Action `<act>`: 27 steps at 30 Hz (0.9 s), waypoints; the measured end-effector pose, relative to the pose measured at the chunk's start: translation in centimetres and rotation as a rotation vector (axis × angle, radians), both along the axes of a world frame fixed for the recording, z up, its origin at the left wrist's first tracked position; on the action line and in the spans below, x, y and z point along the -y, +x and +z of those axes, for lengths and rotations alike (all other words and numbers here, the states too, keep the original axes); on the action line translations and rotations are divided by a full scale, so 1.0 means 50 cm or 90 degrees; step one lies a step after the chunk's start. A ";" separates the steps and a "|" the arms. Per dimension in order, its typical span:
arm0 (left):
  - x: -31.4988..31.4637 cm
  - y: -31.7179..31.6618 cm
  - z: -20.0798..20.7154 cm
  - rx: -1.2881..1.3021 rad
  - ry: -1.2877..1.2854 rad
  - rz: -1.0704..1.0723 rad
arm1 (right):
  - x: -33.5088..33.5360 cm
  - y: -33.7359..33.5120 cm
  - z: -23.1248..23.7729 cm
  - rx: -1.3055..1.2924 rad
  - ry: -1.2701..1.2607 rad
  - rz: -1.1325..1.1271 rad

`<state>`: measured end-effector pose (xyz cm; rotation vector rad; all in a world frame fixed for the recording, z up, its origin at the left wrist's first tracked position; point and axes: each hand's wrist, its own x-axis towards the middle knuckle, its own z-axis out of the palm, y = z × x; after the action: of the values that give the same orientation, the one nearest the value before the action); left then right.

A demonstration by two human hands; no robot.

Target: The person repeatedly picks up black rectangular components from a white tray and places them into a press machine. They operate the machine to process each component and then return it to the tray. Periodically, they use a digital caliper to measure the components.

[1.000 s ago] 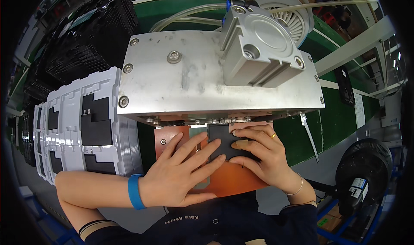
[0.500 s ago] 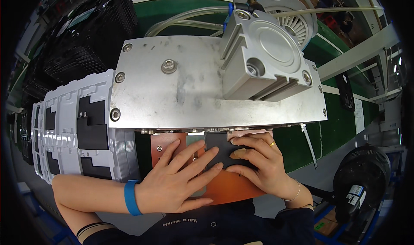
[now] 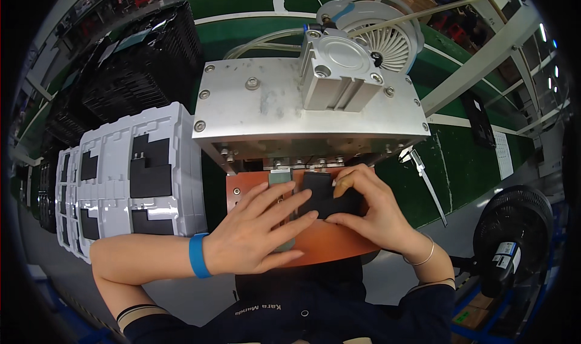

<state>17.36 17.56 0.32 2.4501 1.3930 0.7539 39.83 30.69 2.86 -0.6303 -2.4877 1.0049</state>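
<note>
A flat black L-shaped part [image 3: 319,189] lies on the orange base plate [image 3: 330,241], in front of the metal press. My left hand [image 3: 251,226] is palm down with its fingers spread, over a pale green strip [image 3: 280,178] on the plate. Its fingertips rest at the black part's left edge. My right hand [image 3: 381,208] holds the right side of the black part, thumb at the near edge and bent fingers at the far edge. One of those fingers wears a tan finger cover. The part's right end is partly hidden by this hand.
Above the plate stands the metal press [image 3: 266,117] with a square air cylinder [image 3: 339,71] on top. White trays [image 3: 115,144] holding black parts are stacked at left, black crates [image 3: 142,65] behind them. A caliper [image 3: 428,186] lies right; a white fan [image 3: 393,44] stands behind.
The view has shifted, so more of the press's underside shows. My right fingers have bent more and drawn up at the black part's far edge. My left hand stays spread beside it.
</note>
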 end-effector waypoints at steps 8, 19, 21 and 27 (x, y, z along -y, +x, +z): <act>0.023 -0.007 0.060 0.488 -0.324 0.168 | 0.028 0.005 0.006 -0.128 -0.593 -0.022; 0.123 -0.069 0.037 0.722 -0.466 0.263 | 0.085 -0.133 -0.014 -0.107 -0.628 0.075; 0.117 -0.067 0.033 0.712 -0.468 0.234 | 0.088 -0.118 -0.015 -0.106 -0.645 0.062; 0.003 0.023 0.100 0.598 -0.558 0.112 | 0.081 0.007 0.030 -0.206 -0.614 -0.076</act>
<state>18.49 17.42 5.34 1.0780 1.1561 0.8872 40.18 26.66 4.35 -0.7725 -1.5604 2.0580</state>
